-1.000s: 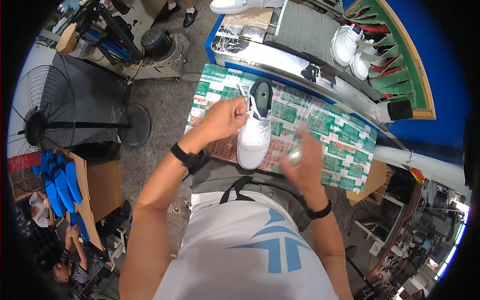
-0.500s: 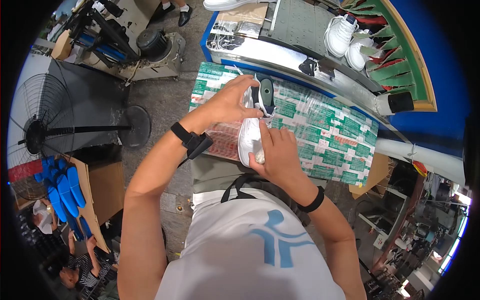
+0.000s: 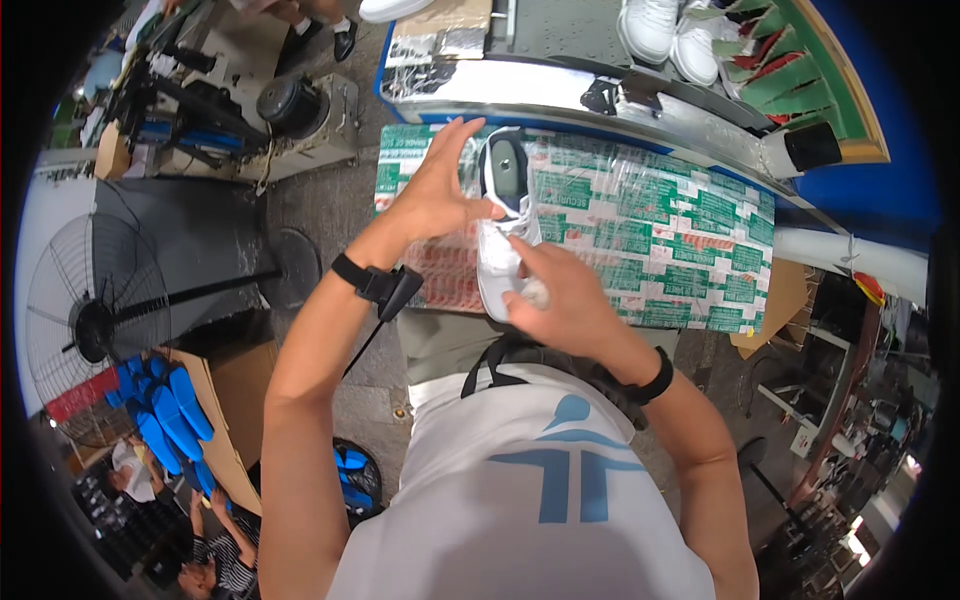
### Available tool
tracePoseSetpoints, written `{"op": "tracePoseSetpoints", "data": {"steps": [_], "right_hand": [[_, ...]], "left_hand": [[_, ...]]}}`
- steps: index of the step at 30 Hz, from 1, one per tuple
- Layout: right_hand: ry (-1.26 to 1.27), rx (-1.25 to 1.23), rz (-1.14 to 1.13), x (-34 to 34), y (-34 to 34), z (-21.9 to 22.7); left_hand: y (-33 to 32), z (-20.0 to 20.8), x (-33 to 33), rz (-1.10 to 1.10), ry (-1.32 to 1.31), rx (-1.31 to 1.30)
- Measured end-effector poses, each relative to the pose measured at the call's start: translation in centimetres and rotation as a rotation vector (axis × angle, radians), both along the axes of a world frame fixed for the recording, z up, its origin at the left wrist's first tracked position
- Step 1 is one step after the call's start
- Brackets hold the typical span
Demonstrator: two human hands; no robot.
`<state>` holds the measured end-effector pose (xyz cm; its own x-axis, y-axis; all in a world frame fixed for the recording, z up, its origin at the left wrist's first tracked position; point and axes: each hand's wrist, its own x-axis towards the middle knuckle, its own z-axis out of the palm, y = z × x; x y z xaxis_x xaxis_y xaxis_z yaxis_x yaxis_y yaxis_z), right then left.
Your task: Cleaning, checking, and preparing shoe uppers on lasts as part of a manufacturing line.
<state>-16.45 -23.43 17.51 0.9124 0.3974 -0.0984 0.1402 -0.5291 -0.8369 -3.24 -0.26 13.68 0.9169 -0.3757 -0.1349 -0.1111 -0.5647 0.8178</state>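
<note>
A white sneaker with a dark lining and grey-green insole lies on the taped work surface in front of me, toe toward my body. Beside its heel opening, my left hand has its fingers stretched out and apart. The left thumb is by the lacing area; whether it touches is hard to tell. My right hand is on the right side of the shoe, its index finger at the lace area and thumb by the toe. Tucked in the right hand is a small whitish wad, partly hidden by the fingers.
Green-and-white tape covers the table. Behind it runs a conveyor machine bearing white shoes, with a strip-curtained opening at right. A floor fan and blue shoe forms are at left, near other people.
My left hand has opened and its fingers have come off the shoe's collar. The right hand remains by the toe and laces. The whole view has shifted slightly.
</note>
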Motion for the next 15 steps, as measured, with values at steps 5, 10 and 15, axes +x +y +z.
{"op": "tracePoseSetpoints", "data": {"steps": [5,10,15], "right_hand": [[-0.208,0.003,-0.003,0.1,6.3,-2.5],[-0.268,0.075,0.226,-5.4,4.0,-2.3],[-0.122,0.024,0.019,-4.5,-1.3,-3.0]], "left_hand": [[0.0,0.6,0.4,-0.072,-0.031,-0.059],[0.0,0.3,-0.1,-0.067,0.028,-0.021],[-0.9,1.4,-0.6,-0.147,-0.057,-0.027]]}}
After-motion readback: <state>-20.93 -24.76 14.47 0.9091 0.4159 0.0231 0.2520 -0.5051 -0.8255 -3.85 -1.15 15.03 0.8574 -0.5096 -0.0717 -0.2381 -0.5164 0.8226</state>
